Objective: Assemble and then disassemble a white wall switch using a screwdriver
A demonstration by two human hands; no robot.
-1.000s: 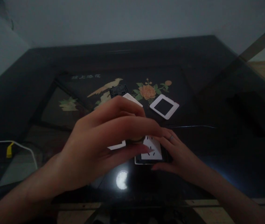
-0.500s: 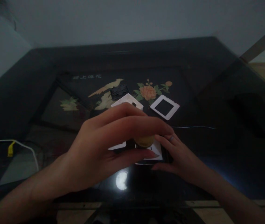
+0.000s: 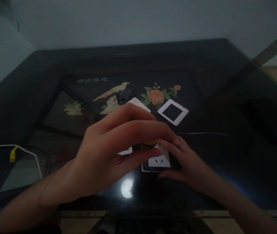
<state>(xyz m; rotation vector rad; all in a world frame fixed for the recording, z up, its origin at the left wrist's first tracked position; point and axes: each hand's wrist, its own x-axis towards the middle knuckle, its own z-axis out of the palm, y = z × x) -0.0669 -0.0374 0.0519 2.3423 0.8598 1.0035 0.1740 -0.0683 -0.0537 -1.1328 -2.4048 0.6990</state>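
Observation:
My left hand [image 3: 119, 143] is closed round a yellowish rounded handle [image 3: 150, 142], seen only in part between fingers and thumb; it sits over a white socket panel [image 3: 159, 160] with slots and a dark border. On the right side of that panel rests my right hand [image 3: 184, 159], wearing a ring, its thumb and fingers gripping the edge. A white square frame [image 3: 173, 112] with an open centre lies farther back on the right. Behind my left hand show part of a white plate [image 3: 138, 103] and a black square part [image 3: 125, 96].
The dark glossy table [image 3: 138, 195] has a bird and flower picture under its surface. A white cable [image 3: 30, 151] with a yellow tag [image 3: 12, 154] lies at the left. Another white piece [image 3: 126, 151] shows partly beneath my left hand.
My left hand has tilted and shifted slightly, so less of the yellowish handle shows and more of the socket panel, including its slots, is visible. My right hand stays on the panel.

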